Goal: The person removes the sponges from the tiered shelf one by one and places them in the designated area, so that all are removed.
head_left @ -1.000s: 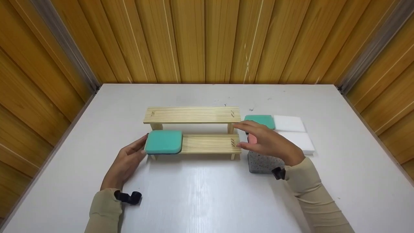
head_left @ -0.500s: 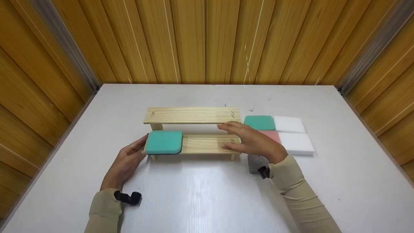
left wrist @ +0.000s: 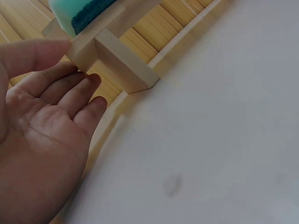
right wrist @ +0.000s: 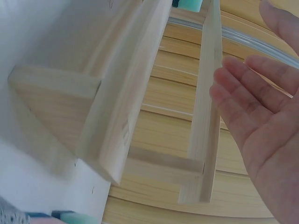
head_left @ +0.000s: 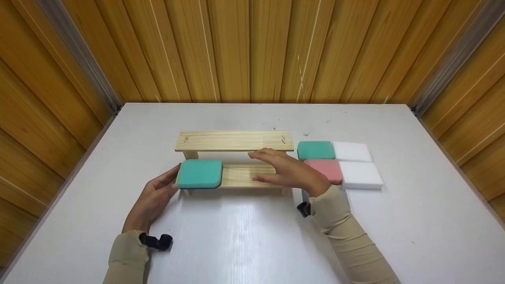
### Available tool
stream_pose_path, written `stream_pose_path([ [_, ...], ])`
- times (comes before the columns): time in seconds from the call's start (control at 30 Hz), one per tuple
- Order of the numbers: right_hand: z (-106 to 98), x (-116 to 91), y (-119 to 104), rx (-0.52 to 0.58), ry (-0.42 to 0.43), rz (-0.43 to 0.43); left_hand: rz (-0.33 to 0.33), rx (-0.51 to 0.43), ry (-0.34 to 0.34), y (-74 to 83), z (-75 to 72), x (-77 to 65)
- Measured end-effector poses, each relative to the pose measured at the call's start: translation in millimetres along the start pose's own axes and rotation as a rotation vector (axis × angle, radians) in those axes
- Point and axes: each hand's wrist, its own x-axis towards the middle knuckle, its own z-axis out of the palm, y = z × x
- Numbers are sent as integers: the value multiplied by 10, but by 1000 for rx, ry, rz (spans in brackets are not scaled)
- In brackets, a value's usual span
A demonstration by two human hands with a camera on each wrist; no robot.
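Observation:
A two-tier wooden rack [head_left: 236, 141] stands on a white table [head_left: 236, 236]. On the left end of its lower board lies a teal sponge [head_left: 199, 173] with a dark blue underside. My left hand [head_left: 154, 195] is at that end; in the left wrist view its thumb and fingertips [left wrist: 94, 79] are right by the board's end, unclenched. My right hand [head_left: 290, 171] hovers over the right half of the lower board, fingers extended and thumb spread. Nothing is in its palm in the right wrist view, where the rack's boards run beside the fingertips [right wrist: 218, 91].
Right of the rack lie a green sponge [head_left: 315, 150], a pink sponge [head_left: 329, 169] and two white foam blocks [head_left: 352, 152]. A grey speckled block [head_left: 342, 194] is mostly behind the right sleeve. Wood-patterned panels [head_left: 252, 51] enclose the table's back and sides.
My right hand has moved left from beside the sponges to over the lower board, uncovering the pink sponge. The left hand and the teal sponge have stayed in place.

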Motion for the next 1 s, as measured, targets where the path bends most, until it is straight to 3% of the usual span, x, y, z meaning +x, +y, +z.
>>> stream_pose_path([
  [0.4,158,181,-88,72,-33,32,-4,-17,-1,-12,-7,-12],
  [0.8,299,363,-167,25,-9,-5,-33,22,19,-3,3,6],
  [1.0,378,471,-203,1,-10,-28,-16,1,5,7,-4,-16],
])
